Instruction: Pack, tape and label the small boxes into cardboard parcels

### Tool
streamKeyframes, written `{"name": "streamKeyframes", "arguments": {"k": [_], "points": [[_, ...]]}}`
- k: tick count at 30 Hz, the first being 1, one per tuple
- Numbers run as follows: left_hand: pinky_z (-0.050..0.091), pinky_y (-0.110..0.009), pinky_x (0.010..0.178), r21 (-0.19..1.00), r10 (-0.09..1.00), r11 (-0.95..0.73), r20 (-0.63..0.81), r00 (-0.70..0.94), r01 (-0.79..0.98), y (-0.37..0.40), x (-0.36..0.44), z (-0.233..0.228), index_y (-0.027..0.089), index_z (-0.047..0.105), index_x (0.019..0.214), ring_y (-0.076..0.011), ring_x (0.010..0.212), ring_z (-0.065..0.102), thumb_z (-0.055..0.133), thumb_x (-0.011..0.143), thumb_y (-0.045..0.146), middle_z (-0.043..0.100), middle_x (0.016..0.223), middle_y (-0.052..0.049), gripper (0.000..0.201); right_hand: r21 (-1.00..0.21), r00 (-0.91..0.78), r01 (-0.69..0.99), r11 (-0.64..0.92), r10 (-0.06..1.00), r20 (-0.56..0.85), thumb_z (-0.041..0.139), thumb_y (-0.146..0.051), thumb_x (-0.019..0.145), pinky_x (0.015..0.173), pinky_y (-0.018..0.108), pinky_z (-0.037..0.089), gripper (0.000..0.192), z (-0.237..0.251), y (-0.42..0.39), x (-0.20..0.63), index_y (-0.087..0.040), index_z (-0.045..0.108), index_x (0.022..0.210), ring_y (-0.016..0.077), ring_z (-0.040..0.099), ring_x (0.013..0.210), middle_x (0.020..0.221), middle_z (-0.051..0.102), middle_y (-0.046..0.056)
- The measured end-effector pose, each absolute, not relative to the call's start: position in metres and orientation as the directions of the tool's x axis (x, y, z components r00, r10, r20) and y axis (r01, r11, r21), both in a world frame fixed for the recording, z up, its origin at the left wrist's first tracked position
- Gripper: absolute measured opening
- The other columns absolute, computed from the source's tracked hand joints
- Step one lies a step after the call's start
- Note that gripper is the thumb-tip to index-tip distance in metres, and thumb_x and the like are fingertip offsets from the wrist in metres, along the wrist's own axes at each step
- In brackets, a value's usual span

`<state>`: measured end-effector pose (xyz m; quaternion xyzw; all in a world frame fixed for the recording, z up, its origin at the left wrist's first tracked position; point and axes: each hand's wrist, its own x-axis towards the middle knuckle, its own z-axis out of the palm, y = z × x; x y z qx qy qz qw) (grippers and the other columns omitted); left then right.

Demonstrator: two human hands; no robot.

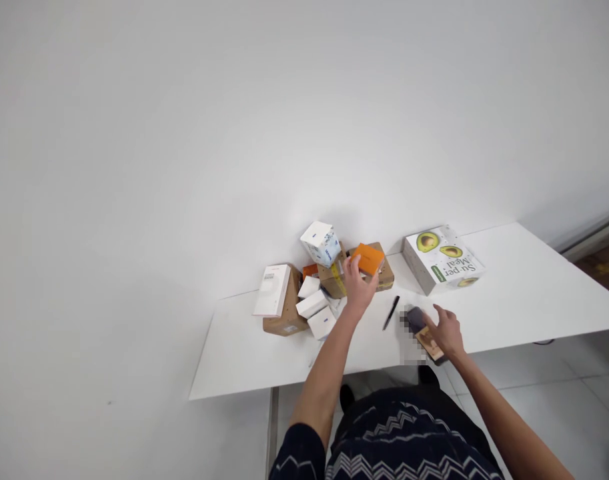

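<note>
My left hand reaches to a pile of boxes and grips an orange box that lies on a brown carton. My right hand rests on a dark phone near the table's front edge, its fingers over the device. A black pen lies on the white table between my two hands.
A white cube box tops the pile, with small white boxes and a white book-like box on a brown carton at left. A white avocado-printed box stands at right. White wall behind; floor past the table's right end.
</note>
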<state>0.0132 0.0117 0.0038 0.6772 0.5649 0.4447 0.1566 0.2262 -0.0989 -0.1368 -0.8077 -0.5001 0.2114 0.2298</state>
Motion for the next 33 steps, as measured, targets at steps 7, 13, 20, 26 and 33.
{"name": "streamKeyframes", "arguments": {"k": [7, 13, 20, 26, 33], "points": [[0.033, -0.047, 0.106, 0.674, 0.953, -0.188, 0.302, -0.034, 0.714, 0.053, 0.025, 0.0, 0.017, 0.032, 0.137, -0.0322, 0.137, 0.024, 0.064, 0.076, 0.027, 0.024, 0.145, -0.019, 0.069, -0.782, 0.634, 0.5, -0.372, 0.772, 0.038, 0.048, -0.054, 0.077, 0.09, 0.045, 0.042, 0.065, -0.083, -0.061, 0.272, -0.009, 0.055, 0.123, 0.0287, 0.054, 0.097, 0.117, 0.048, 0.02], [0.031, -0.046, 0.109, 0.668, 0.917, -0.398, 0.31, 0.252, 0.629, -0.001, 0.046, -0.026, 0.022, 0.048, 0.128, -0.0255, 0.128, 0.04, 0.052, 0.078, 0.017, 0.049, 0.131, -0.011, 0.05, -0.697, 0.701, 0.553, -0.456, 0.707, 0.094, 0.054, -0.052, 0.075, 0.103, 0.052, 0.028, 0.076, -0.067, -0.013, 0.324, -0.008, 0.041, 0.136, 0.0396, 0.032, 0.128, 0.141, 0.034, 0.024], [0.035, -0.039, 0.106, 0.911, 0.921, 0.153, -0.272, 0.278, 0.383, -0.015, 0.081, -0.072, 0.021, 0.05, 0.129, -0.024, 0.121, 0.049, 0.057, 0.076, 0.027, 0.055, 0.13, -0.009, 0.053, -0.687, 0.646, 0.489, -0.538, 0.752, -0.129, 0.061, -0.054, 0.065, 0.102, 0.053, 0.031, 0.091, -0.083, -0.005, 0.341, -0.006, 0.035, 0.138, 0.0408, 0.04, 0.124, 0.137, 0.038, 0.027], [0.037, -0.039, 0.103, 0.895, 0.824, 0.373, -0.441, 0.355, 0.246, -0.01, 0.114, -0.076, 0.019, 0.043, 0.135, -0.0266, 0.122, 0.05, 0.062, 0.072, 0.032, 0.051, 0.136, -0.011, 0.067, -0.797, 0.67, 0.337, -0.5, 0.723, -0.17, 0.07, -0.054, 0.055, 0.091, 0.047, 0.044, 0.096, -0.089, -0.054, 0.318, -0.002, 0.042, 0.131, 0.0378, 0.051, 0.111, 0.129, 0.045, 0.028], [0.033, -0.037, 0.107, 0.985, 0.889, 0.128, -0.165, 0.427, 0.112, -0.046, 0.103, -0.038, 0.023, 0.048, 0.131, -0.0239, 0.124, 0.045, 0.063, 0.072, 0.024, 0.052, 0.133, -0.005, 0.061, -0.893, 0.658, 0.197, -0.405, 0.73, -0.186, 0.064, -0.059, 0.066, 0.07, 0.038, 0.053, 0.077, -0.05, -0.114, 0.297, -0.018, 0.046, 0.129, 0.0265, 0.064, 0.087, 0.121, 0.059, 0.013]]}}
